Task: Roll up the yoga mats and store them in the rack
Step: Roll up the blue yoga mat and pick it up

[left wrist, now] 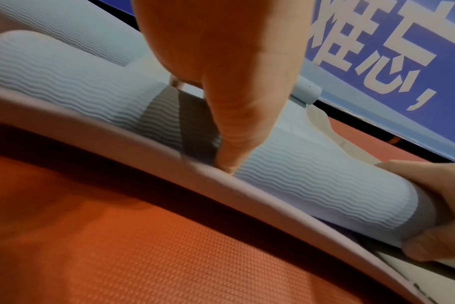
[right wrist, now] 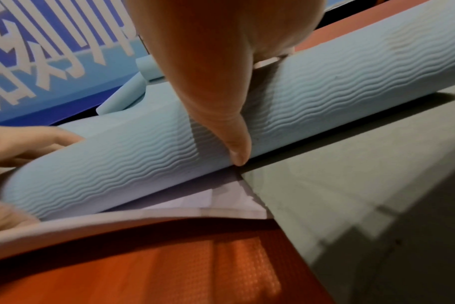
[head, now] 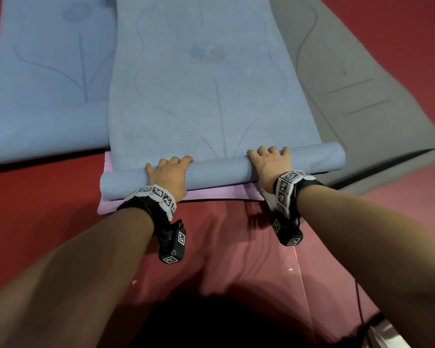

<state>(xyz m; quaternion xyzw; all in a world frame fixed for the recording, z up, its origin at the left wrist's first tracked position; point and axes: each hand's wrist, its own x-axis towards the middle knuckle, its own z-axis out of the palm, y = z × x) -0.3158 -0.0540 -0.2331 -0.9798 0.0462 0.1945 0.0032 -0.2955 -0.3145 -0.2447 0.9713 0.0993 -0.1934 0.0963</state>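
Observation:
A blue yoga mat (head: 199, 96) lies lengthwise on the red floor, its near end wound into a roll (head: 219, 169). My left hand (head: 170, 172) grips the roll left of its middle and my right hand (head: 269, 163) grips it right of the middle. Both hands have fingers curled over the top. In the left wrist view my thumb (left wrist: 237, 133) presses the roll's ribbed near side (left wrist: 78, 86). The right wrist view shows the same, with the right thumb (right wrist: 221, 102) against the roll (right wrist: 338, 88). A lilac mat (head: 211, 195) lies flat under the roll.
A second blue mat (head: 48, 71) lies to the left, its near end curled up. A grey mat (head: 362, 96) lies to the right, partly under the blue one. Red floor (head: 35, 209) surrounds them. A blue banner (left wrist: 377, 51) with white characters stands at the far end.

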